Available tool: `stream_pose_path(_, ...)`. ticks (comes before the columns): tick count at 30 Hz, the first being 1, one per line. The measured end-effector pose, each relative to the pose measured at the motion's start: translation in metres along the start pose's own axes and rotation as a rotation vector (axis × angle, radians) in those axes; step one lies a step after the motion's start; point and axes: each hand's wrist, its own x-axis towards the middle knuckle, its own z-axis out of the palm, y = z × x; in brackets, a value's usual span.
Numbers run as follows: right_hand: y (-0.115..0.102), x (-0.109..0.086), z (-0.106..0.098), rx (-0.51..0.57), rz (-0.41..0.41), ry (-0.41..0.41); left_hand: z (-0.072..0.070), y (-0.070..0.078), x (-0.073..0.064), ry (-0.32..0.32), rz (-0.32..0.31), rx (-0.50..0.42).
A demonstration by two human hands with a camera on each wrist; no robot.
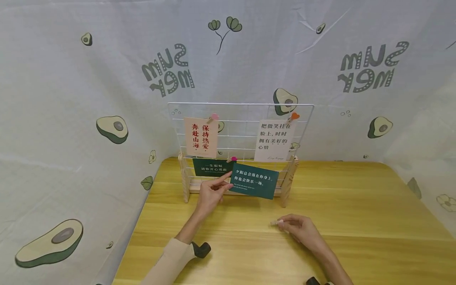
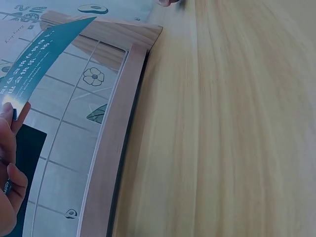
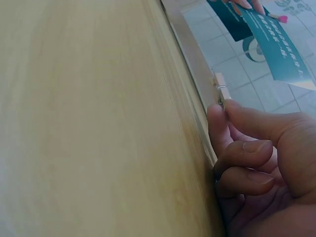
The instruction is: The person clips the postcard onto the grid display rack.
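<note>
My left hand (image 1: 211,192) pinches the left edge of a teal card (image 1: 254,181) with white lettering, holding it tilted in front of the wire grid rack (image 1: 240,103). Behind it a dark green card (image 1: 210,168) hangs on the grid, with a bright pink clip (image 1: 233,158) at its upper right corner. Between thumb and forefinger, my right hand (image 1: 301,229) pinches a small wooden clothespin (image 3: 222,88), low in front of the rack's right side. The other fingers of that hand are curled in the right wrist view.
A cream card (image 1: 201,137) with red lettering hangs upper left under a pink heart clip (image 1: 214,116). Upper right hangs a white card (image 1: 273,140) with an orange heart clip (image 1: 295,116). Wooden feet (image 1: 286,186) carry the rack on the wooden table (image 1: 342,206); a patterned cloth (image 1: 124,71) stands behind.
</note>
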Motion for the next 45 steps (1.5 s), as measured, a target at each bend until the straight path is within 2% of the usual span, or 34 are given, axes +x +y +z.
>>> stream_pose_path(4, -0.001, 0.001, -0.002, 0.041, -0.026, -0.032, 0.003, 0.001, 0.001, 0.012, 0.007, 0.001)
stream_pose_path(7, -0.006, 0.003, -0.005, -0.007, -0.030, -0.009, 0.006, 0.000, 0.003, 0.014, 0.012, -0.010)
stream_pose_path(10, -0.016, 0.005, -0.011, -0.025, -0.035, 0.010, 0.008, 0.000, 0.004, 0.016, 0.014, -0.022)
stream_pose_path(14, -0.038, 0.009, -0.022, -0.033, -0.113, 0.053, 0.012, 0.000, 0.005, 0.029, 0.008, -0.020)
stream_pose_path(23, -0.106, 0.037, -0.040, -0.148, -0.431, 0.292, 0.019, -0.002, 0.011, 0.037, 0.041, -0.026)
stream_pose_path(27, -0.133, 0.051, -0.044, -0.270, -0.500, 0.415, 0.022, -0.003, 0.012, 0.054, 0.059, -0.034)
stream_pose_path(30, -0.144, 0.058, -0.047, -0.360, -0.509, 0.476, 0.025, -0.005, 0.013, 0.079, 0.063, -0.034)
stream_pose_path(35, -0.151, 0.062, -0.051, -0.431, -0.540, 0.470, 0.031, -0.007, 0.014, 0.120, 0.082, -0.056)
stream_pose_path(40, -0.151, 0.062, -0.056, -0.488, -0.589, 0.423, 0.038, -0.010, 0.015, 0.188, 0.148, -0.087)
stream_pose_path(45, -0.150, 0.060, -0.060, -0.566, -0.608, 0.423, 0.049, -0.014, 0.014, 0.239, 0.213, -0.085)
